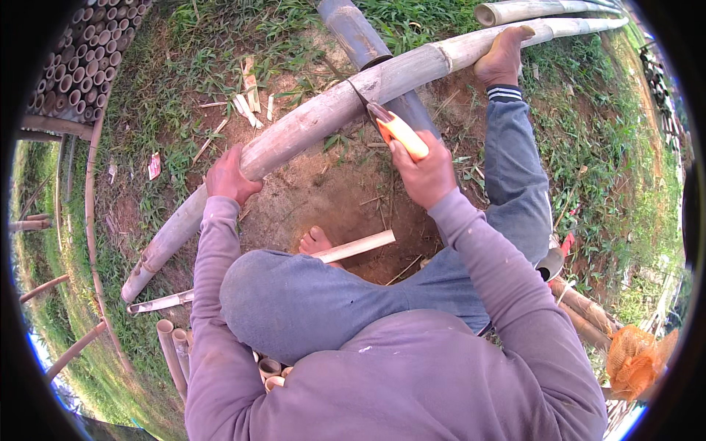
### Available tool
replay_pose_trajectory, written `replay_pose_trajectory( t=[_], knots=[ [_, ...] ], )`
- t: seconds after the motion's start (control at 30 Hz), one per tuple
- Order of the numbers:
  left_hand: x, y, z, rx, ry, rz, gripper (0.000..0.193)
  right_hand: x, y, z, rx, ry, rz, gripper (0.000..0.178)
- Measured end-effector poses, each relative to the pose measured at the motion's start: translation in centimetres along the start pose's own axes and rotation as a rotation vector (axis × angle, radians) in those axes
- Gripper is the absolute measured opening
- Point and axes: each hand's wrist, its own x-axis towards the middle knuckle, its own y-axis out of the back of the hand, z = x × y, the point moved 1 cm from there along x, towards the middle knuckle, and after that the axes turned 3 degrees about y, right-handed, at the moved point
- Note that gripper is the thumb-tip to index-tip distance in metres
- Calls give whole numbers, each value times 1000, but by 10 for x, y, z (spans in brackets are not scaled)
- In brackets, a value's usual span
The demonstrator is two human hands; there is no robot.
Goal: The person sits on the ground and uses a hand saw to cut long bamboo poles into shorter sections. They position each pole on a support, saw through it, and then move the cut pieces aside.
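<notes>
A long, thick bamboo pole (pixel 323 114) slants from the lower left to the upper right. My left hand (pixel 234 176) is closed over it left of the middle, the thumb along its near side. In my right hand (pixel 426 173) is the orange-and-yellow handle of a hand saw (pixel 401 134). Its dark, thin blade lies across the pole; how deep it sits in the bamboo I cannot tell. Beneath the pole runs a grey supporting pole (pixel 353 33), crossing it near the saw. My bare right foot (pixel 504 55) presses on the pole farther right.
Stacked bamboo pieces (pixel 92 62) fill the upper left. Light wood chips (pixel 250 92) lie on the grassy ground, and a split bamboo strip (pixel 357 246) is by my left foot (pixel 316 240). Upright bamboo tubes (pixel 173 353) stand at lower left; orange netting (pixel 636 360) is at lower right.
</notes>
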Motion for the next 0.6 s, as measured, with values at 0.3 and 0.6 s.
replay_pose_trajectory(
  t=[0.3,0.6],
  knots=[
    [-9,-2,-15,11,11,22,90,-120,93,-51,-93,15,-63,21],
    [1,-2,-3,3,-35,27,92,27,-11,-21,-147,-19,23,29]
  ],
)
